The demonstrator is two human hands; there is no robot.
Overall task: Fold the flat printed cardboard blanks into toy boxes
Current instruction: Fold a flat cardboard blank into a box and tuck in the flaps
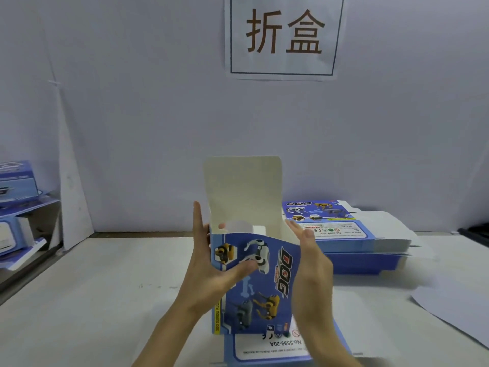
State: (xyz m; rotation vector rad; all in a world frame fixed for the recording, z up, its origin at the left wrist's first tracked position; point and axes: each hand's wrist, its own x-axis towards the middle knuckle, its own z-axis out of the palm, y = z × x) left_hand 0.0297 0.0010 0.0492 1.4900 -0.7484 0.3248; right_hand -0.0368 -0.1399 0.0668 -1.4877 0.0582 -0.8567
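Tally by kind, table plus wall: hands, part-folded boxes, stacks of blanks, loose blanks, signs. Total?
Hands: 2 (left hand, right hand)
part-folded box: 1
stack of blanks: 1
loose blank under the box: 1
wall sign: 1
Total: 6

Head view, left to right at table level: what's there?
finished boxes → left hand → half-folded box → right hand → stack of flat blanks → loose white sheet
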